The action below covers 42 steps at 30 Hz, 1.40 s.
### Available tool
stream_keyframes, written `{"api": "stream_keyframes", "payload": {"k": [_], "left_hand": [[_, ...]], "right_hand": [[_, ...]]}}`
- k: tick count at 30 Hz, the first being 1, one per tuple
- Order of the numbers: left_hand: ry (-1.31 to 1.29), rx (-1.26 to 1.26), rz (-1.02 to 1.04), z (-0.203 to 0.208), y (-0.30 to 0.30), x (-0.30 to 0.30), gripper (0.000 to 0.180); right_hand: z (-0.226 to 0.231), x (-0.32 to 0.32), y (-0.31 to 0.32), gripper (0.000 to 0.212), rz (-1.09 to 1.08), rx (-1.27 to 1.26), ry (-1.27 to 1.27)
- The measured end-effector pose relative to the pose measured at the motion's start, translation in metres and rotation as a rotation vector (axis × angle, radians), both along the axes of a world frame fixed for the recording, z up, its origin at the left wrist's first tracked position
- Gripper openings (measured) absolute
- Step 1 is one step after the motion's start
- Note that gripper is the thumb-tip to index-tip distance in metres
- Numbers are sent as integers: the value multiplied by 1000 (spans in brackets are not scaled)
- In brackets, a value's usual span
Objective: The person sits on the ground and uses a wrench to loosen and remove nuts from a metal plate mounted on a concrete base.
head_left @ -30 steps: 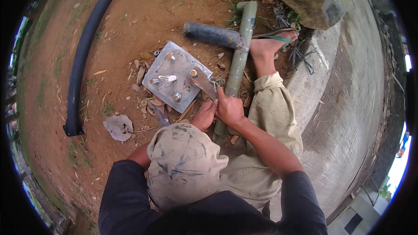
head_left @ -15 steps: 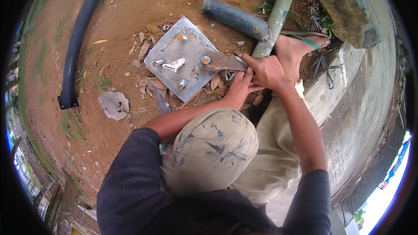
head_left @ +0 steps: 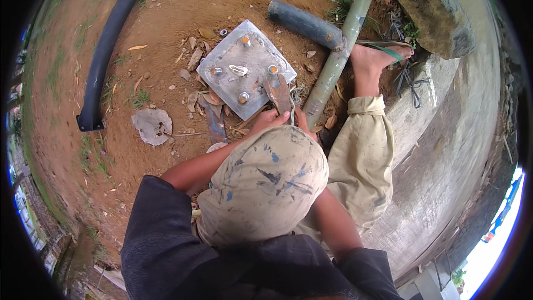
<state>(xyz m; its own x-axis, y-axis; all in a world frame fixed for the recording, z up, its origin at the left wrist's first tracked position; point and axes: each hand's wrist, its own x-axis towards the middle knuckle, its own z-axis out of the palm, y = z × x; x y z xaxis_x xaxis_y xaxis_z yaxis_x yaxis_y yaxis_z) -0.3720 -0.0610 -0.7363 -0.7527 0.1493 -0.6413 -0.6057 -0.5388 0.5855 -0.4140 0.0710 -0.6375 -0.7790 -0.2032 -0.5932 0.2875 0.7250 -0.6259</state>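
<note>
Rusty flat bar (head_left: 280, 95) in left hand (head_left: 267, 121)

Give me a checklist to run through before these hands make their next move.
1. Left hand on the rusty bar: ok.
2. Right hand gripping firmly: cannot tell; the raised knee hides most of it.
3. Bar end seated on the rightmost bolt: cannot tell; it lies close, contact unclear.
4. Hands gloved: not ok; both look bare.
5. Foot clear of the plate: ok; it lies beyond the green pipe.
</note>
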Motion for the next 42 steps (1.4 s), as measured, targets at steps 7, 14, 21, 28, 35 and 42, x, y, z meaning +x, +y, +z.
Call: {"api": "stream_keyframes", "payload": {"k": [7, 14, 21, 28, 35, 42], "left_hand": [[106, 68, 59, 7, -16, -4, 41], [69, 87, -15, 6, -18, -10, 41], [252, -199, 16, 26, -4, -17, 52], [269, -266, 65, 12, 16, -18, 52], [-6, -93, 338, 17, 91, -88, 56], [235, 199, 232, 5, 37, -40, 42]], "right_hand": [[-29, 15, -25, 75, -49, 27, 256], [-24, 0, -30, 70, 48, 177, 283], [-31, -16, -17, 57, 140, 6, 360], [-39, -33, -3, 57, 265, -11, 323], [-21, -166, 27, 69, 914, -80, 363], [-20, -101, 23, 64, 567, 147, 537]]}}
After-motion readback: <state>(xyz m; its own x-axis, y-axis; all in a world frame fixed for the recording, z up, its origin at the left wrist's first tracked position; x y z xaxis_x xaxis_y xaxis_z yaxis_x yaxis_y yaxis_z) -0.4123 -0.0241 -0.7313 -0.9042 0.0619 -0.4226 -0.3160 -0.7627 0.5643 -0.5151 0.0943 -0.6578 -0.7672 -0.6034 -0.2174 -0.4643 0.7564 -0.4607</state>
